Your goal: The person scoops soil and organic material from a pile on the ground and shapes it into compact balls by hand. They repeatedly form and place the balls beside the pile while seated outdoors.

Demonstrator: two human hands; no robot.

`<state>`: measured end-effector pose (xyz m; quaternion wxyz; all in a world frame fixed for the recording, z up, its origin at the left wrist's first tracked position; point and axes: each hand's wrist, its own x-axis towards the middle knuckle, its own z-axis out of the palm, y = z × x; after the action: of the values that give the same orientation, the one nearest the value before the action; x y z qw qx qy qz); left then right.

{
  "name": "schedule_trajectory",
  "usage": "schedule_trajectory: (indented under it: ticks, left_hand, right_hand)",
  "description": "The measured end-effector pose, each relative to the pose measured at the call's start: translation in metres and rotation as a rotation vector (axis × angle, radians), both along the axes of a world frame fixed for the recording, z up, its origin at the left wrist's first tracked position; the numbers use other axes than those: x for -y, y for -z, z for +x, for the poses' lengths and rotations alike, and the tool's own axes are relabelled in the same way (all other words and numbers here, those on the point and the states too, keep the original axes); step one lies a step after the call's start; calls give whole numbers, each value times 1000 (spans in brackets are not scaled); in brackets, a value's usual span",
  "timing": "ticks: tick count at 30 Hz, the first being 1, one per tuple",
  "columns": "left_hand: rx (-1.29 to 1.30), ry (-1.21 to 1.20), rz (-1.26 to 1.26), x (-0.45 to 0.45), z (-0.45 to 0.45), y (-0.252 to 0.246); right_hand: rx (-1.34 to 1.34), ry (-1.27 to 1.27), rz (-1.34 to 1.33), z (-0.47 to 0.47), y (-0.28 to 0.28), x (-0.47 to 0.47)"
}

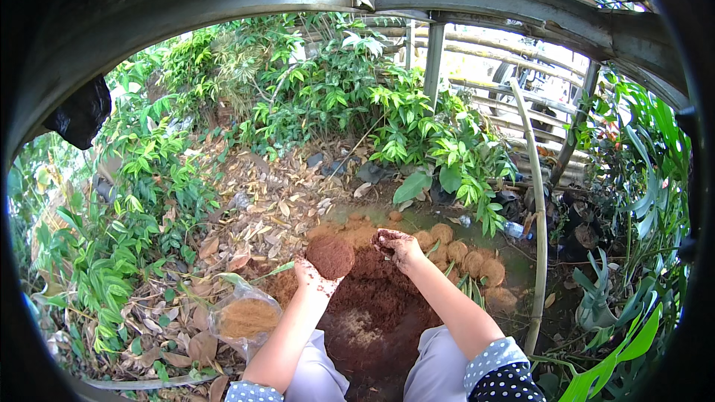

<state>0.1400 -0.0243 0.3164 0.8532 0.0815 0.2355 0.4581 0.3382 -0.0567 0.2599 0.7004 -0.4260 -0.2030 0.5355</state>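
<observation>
My left hand [314, 280] holds up a round, flat-faced clump of dark brown fibrous material [330, 257], with crumbs stuck to the palm and wrist. To its right, my right hand [394, 248] is raised apart from the clump, fingers curled and smeared with dark bits; whether it pinches some of the material cannot be told. Below both hands spreads a heap of moist brown fibre [368, 290]. Several lighter brown fibre balls [472, 262] lie together on the ground to the right. A clear plastic bag [246, 317] with tan fibre stands at the left, beside my left forearm.
Dry leaves [279, 195] cover the ground ahead and at the left. A slanting wooden pole [537, 223] stands at the right, near a plastic bottle [516, 230]. Leafy shrubs [335, 84] and a bamboo fence [503, 58] lie beyond. Large leaves reach in at the lower right.
</observation>
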Motion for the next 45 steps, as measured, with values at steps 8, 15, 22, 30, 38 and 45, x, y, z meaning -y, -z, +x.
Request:
schedule_trajectory:
  ticks: [8, 15, 22, 30, 38, 45]
  left_hand:
    - [69, 18, 21, 0, 2, 1]
    - [45, -4, 16, -2, 2, 3]
    - [75, 44, 46, -3, 3, 5]
    - [112, 123, -48, 5, 1, -5]
    - [146, 187, 129, 1, 17, -13]
    - [251, 290, 64, -15, 33, -37]
  right_hand:
    - [-68, 77, -19, 4, 3, -1]
    - [-160, 56, 30, 10, 9, -4]
    - [-46, 126, -6, 12, 13, -8]
    - [-224, 118, 63, 13, 12, -5]
    - [-156, 134, 41, 6, -7, -10]
    - [-186, 110, 114, 25, -20, -24]
